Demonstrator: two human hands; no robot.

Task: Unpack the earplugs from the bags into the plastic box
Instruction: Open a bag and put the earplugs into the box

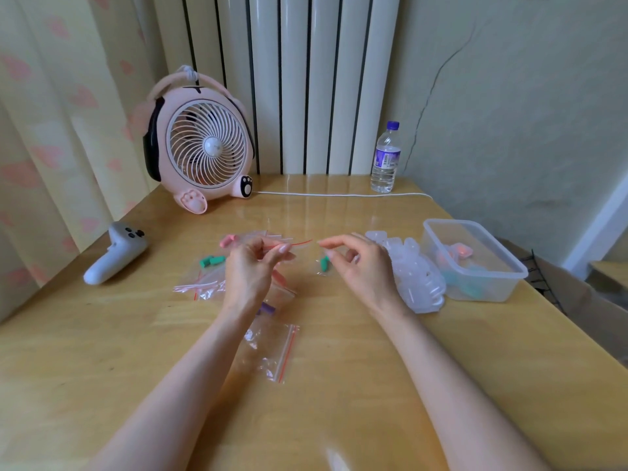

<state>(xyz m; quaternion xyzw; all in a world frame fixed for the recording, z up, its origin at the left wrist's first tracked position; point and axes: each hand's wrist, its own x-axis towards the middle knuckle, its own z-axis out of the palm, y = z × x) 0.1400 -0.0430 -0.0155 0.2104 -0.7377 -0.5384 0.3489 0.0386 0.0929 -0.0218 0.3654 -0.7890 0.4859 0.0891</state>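
Left hand (253, 266): thumb and fingers pinch one end of the red-striped mouth of a small clear plastic zip bag (294, 243). Right hand (358, 266): fingertips pinch the opposite end. One green foam earplug (324, 263) hangs inside the bag, over the glossy wooden table (339, 385). More bagged earplugs (212, 261) lie beneath and left of the left hand. The clear rectangular plastic box (436, 246) stands right of the right hand, beyond a heap of clear wrappers (416, 280), and contains pink and teal earplugs (458, 252).

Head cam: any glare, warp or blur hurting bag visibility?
Head view: glare streaks on the table by the cable and at the bottom edge; wide-angle warp splays the radiator; the held bag nearly vanishes against the wood; box contents hazy through its wall.
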